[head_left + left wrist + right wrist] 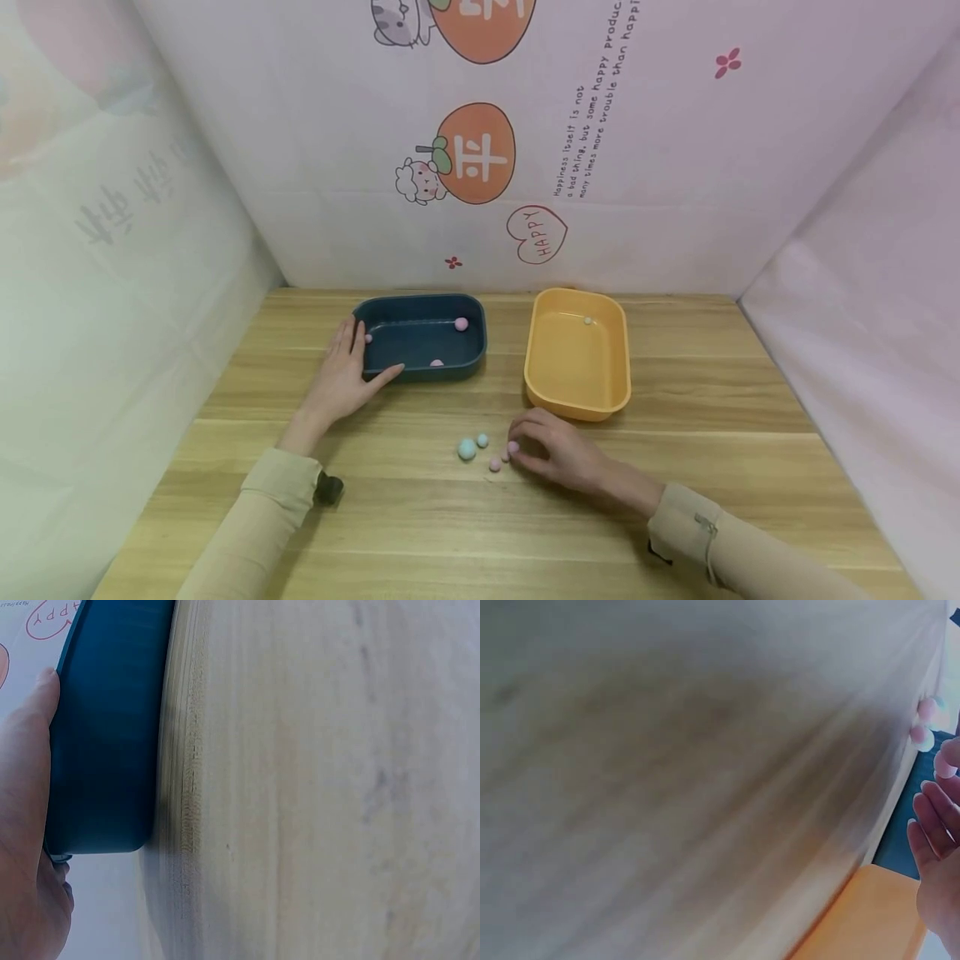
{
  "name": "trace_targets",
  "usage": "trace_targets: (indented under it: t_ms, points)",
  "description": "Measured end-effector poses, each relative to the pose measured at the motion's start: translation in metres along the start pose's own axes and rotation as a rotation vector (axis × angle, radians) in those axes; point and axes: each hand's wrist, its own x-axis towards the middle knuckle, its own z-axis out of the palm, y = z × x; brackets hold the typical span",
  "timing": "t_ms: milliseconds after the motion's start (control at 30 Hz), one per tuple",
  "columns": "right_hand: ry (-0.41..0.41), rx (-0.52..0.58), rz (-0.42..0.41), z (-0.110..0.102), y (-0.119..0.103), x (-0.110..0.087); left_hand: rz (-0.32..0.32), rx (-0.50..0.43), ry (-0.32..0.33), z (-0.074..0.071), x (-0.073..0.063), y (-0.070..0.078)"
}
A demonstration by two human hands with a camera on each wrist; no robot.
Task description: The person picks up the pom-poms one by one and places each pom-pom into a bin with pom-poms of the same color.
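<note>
At its left front corner, a dark blue rectangular tray (420, 372) is held by my left hand (344, 379), with the thumb along the front rim and the fingers over the left side. Inside it lie a pink ball (461, 324) and two more pink ones, partly hidden. My right hand (558, 450) pinches a small pink ball (513, 447) between thumb and fingertips, low over the table. Just left of those fingertips are small pink balls (494, 465), then a larger light blue ball (467, 449) and a smaller light blue one (482, 440).
Behind my right hand stands a yellow rectangular tray (577, 367) with one small pale ball (587, 321) in it. The wooden table (420, 525) is bounded at the back and sides by printed white cloth (645, 225).
</note>
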Motion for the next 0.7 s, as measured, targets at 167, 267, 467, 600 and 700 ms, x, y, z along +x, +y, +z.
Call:
trace_targets:
  t_ms: [167, 267, 467, 600, 700]
  points:
    - [0.025, 0.001, -0.019, -0.003, 0.001, 0.005, 0.003, -0.002, -0.009, -0.002, -0.001, 0.000]
    - [0.033, 0.004, -0.021, -0.005, 0.000, 0.008, 0.002, 0.002, -0.010, -0.002, -0.001, 0.000]
    - [0.054, -0.022, -0.013, -0.009, -0.003, 0.011, 0.001, 0.015, -0.007, -0.002, 0.000, 0.000]
    - [0.080, -0.050, -0.030, -0.010, -0.005, 0.013, 0.001, 0.011, -0.010, -0.002, 0.000, -0.001]
    - [0.086, -0.058, -0.035, -0.010, -0.005, 0.014, 0.001, 0.013, -0.011, -0.002, 0.000, 0.000]
